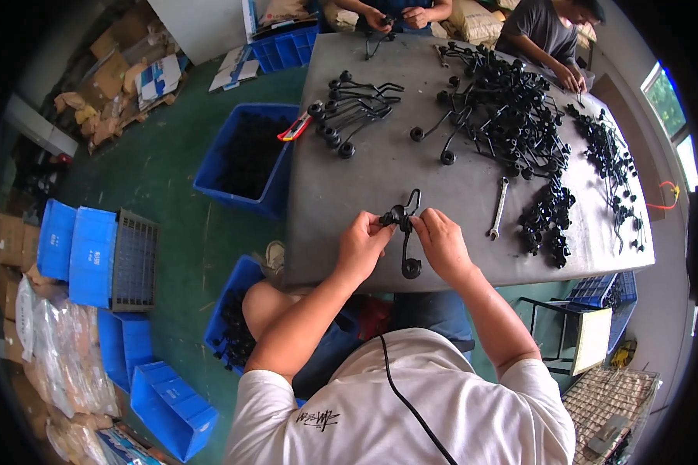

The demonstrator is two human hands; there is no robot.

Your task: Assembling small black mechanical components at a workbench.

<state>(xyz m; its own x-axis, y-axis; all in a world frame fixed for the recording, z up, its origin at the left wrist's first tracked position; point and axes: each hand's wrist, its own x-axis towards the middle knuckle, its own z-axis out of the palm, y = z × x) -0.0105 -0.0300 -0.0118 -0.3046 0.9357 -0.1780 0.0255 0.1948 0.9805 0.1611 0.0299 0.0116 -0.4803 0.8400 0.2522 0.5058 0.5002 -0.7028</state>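
My left hand [363, 246] and my right hand [443, 242] meet over the near edge of the grey table [341, 178]. Between them is a black bent rod [416, 203] with a loop at its far end and a round knob at its near end. My left hand pinches a small black fitting [396, 215] against the rod from the left. The fingers of my right hand close on the rod from the right. How the fitting and rod join is partly hidden by my fingers. A metal wrench [500, 208] lies right of my right hand.
A pile of black rod parts [512, 108] covers the far right, with small black fittings [549, 217] nearer. More rods [357, 105] lie far left by a red utility knife [295, 128]. Blue bins [244, 159] stand left of the table. Two people work at the far side.
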